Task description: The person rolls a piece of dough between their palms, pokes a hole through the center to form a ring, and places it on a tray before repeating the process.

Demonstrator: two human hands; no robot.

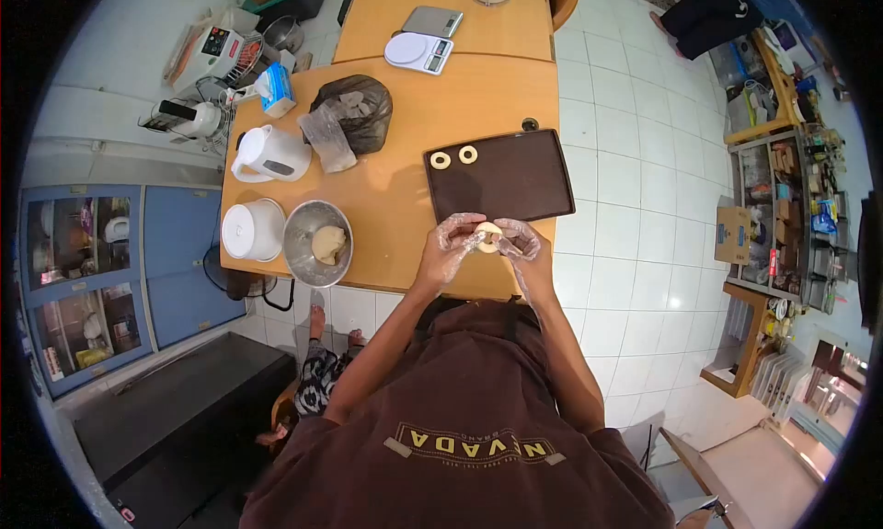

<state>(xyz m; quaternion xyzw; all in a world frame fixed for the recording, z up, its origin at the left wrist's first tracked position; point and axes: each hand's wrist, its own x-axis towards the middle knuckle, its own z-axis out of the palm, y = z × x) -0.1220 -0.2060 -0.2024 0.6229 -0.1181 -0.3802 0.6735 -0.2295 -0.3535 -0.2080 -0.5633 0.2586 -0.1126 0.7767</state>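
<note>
Between my two floury hands is a pale ring of dough (pixel 489 237), held near the table's front edge. My left hand (pixel 454 242) has its fingers closed on the ring's left side, and my right hand (pixel 521 244) pinches the opposite side. Just beyond them lies a dark baking tray (pixel 506 184). Two more dough rings, one at the far left corner (pixel 441 161) and another beside it (pixel 468 155), rest on that tray. To the left, a metal bowl (pixel 299 258) contains a lump of dough (pixel 328 245).
Left on the wooden table stand a white tub (pixel 252 230), a white electric kettle (pixel 273 154) and a dark plastic bag (pixel 368 124). Farther back are a tissue box (pixel 276 90) and a white kitchen scale (pixel 414 52). Another person's legs (pixel 708 18) show at upper right.
</note>
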